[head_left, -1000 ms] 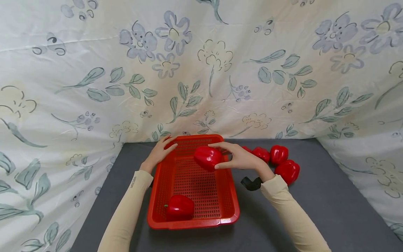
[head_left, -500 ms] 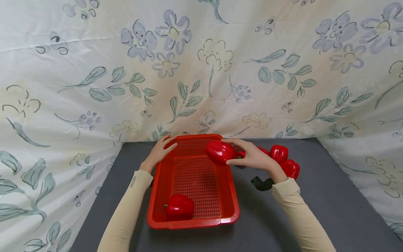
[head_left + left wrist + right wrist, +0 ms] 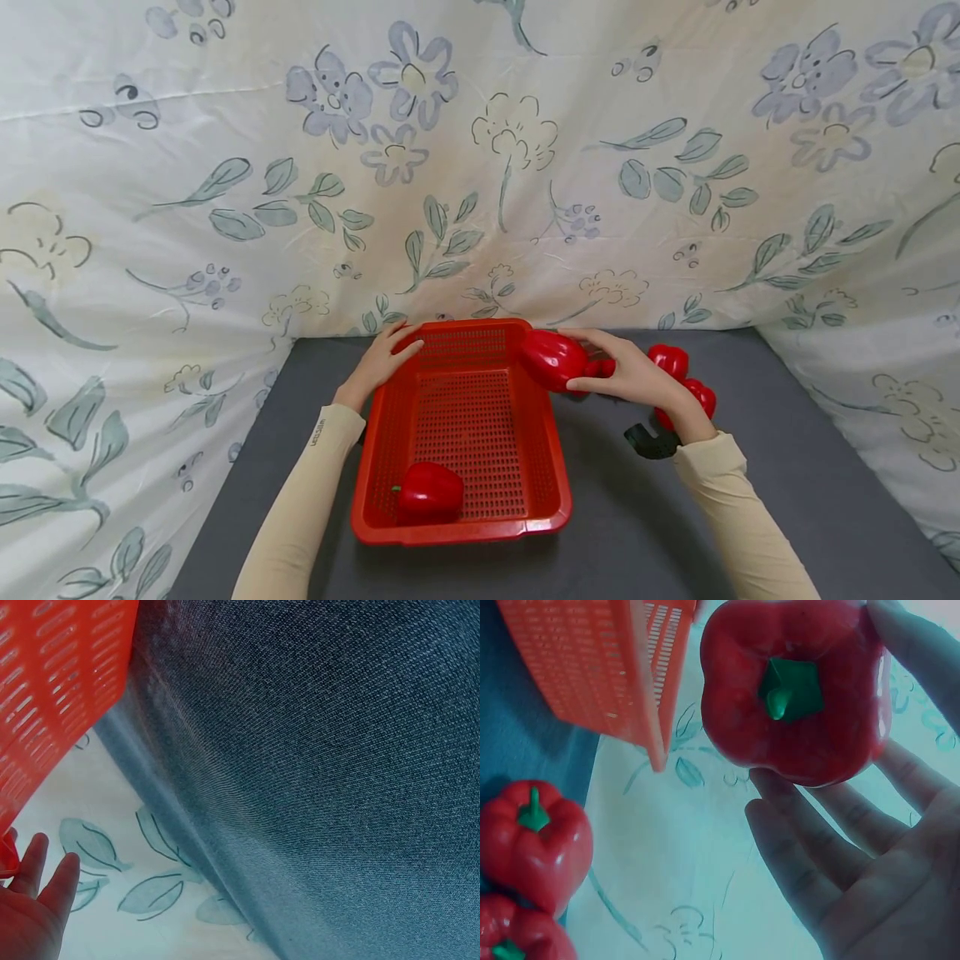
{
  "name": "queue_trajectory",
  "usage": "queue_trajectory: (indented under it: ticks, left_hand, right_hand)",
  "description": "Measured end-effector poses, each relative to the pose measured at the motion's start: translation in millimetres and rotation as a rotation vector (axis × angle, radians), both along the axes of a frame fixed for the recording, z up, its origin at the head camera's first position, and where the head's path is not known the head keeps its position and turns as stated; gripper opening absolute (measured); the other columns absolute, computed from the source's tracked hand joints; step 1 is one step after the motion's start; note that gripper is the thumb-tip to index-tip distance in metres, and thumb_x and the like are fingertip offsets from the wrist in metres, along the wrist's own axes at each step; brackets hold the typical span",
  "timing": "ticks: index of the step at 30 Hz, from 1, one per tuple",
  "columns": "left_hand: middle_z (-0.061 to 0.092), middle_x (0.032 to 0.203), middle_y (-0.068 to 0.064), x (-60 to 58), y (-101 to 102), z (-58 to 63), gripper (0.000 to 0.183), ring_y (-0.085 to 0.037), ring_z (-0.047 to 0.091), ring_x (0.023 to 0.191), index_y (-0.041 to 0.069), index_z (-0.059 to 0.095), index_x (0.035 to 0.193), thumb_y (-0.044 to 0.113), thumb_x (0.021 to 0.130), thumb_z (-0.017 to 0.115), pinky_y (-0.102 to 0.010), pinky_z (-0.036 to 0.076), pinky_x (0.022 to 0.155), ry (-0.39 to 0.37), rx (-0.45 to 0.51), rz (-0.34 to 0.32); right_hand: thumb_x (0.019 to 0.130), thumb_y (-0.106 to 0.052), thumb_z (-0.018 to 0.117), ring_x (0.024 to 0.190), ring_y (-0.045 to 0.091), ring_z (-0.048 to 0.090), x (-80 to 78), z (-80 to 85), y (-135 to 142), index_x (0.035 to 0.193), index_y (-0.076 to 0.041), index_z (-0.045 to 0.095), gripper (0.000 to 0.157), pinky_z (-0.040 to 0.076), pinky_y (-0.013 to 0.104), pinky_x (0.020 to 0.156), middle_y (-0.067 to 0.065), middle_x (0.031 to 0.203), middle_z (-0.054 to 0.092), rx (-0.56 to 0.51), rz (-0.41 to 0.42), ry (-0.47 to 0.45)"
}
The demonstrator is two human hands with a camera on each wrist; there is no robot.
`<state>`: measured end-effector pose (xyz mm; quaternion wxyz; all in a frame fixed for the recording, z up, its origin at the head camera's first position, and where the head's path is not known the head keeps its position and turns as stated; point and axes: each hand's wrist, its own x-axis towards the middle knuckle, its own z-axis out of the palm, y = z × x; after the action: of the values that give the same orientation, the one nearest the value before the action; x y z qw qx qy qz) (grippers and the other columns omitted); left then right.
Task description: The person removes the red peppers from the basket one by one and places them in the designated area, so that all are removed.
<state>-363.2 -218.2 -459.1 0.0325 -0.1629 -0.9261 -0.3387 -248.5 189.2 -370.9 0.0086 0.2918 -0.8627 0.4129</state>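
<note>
My right hand (image 3: 626, 367) holds a red bell pepper (image 3: 553, 360) between thumb and fingers, above the right rim of the red plastic basket (image 3: 555, 467). In the right wrist view the held pepper (image 3: 727, 697) shows its green stem, and the fingers (image 3: 802, 862) support its side. My left hand (image 3: 378, 367) rests at the basket's far left rim, its fingers extended over the edge. The left wrist view shows two straight fingers (image 3: 60, 885) beside the rim. Another red bell pepper (image 3: 429, 490) lies in the basket's near left corner.
More red bell peppers (image 3: 669, 360) lie on the dark grey table (image 3: 787, 467) right of the basket, partly hidden by my right hand and wrist. Behind the table hangs a floral cloth (image 3: 480, 167). A black strap piece (image 3: 651, 442) sticks out at my right wrist.
My right hand has moved right with the bell pepper, from over the basket's inside to its right rim. The left hand and the pepper in the basket have stayed put.
</note>
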Motion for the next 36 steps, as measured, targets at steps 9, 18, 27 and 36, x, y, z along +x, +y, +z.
queue_trajectory:
  ticks: [9, 18, 27, 36]
  left_hand:
    - [0.021, 0.153, -0.01, -2.1, -0.4, -0.3, 0.06, -0.034, 0.018, 0.139, 0.022, 0.04, 0.142, 0.054, 0.092, 0.045, -0.061, 0.021, 0.106, -0.006, -0.005, -0.003]
    - [0.02, 0.153, -0.009, -0.6, -0.8, -1.5, 0.06, -0.033, 0.017, 0.14, 0.022, 0.04, 0.142, 0.054, 0.091, 0.045, -0.061, 0.021, 0.106, -0.011, 0.006, 0.001]
    - [0.021, 0.153, -0.009, 0.8, -0.2, -0.7, 0.059, -0.033, 0.016, 0.14, 0.021, 0.04, 0.142, 0.053, 0.092, 0.046, -0.061, 0.02, 0.106, -0.002, 0.01, 0.002]
    - [0.02, 0.153, -0.009, 1.1, 0.5, 0.5, 0.06, -0.034, 0.016, 0.14, 0.02, 0.04, 0.142, 0.052, 0.092, 0.046, -0.062, 0.019, 0.106, -0.003, 0.003, 0.006]
  right_hand:
    - [0.071, -0.031, 0.08, 0.109, 0.024, 0.052, -6.8, -22.1, 24.2, 0.138, -0.028, 0.041, 0.078, 0.053, 0.045, 0.08, -0.001, 0.131, 0.05, 0.019, -0.075, 0.006]
    - [0.07, -0.035, 0.08, 0.111, 0.027, 0.05, 2.6, -31.5, 39.0, 0.137, -0.029, 0.041, 0.078, 0.054, 0.042, 0.077, 0.003, 0.133, 0.047, 0.058, -0.128, -0.012]
    - [0.071, -0.033, 0.08, 0.108, 0.025, 0.049, 8.3, -42.5, 50.0, 0.137, -0.025, 0.043, 0.076, 0.054, 0.04, 0.075, 0.004, 0.13, 0.049, 0.094, -0.154, 0.042]
    - [0.068, -0.029, 0.082, 0.107, 0.024, 0.051, 15.2, -57.3, 58.2, 0.136, -0.019, 0.045, 0.078, 0.054, 0.041, 0.077, 0.006, 0.128, 0.05, 0.114, -0.166, 0.053]
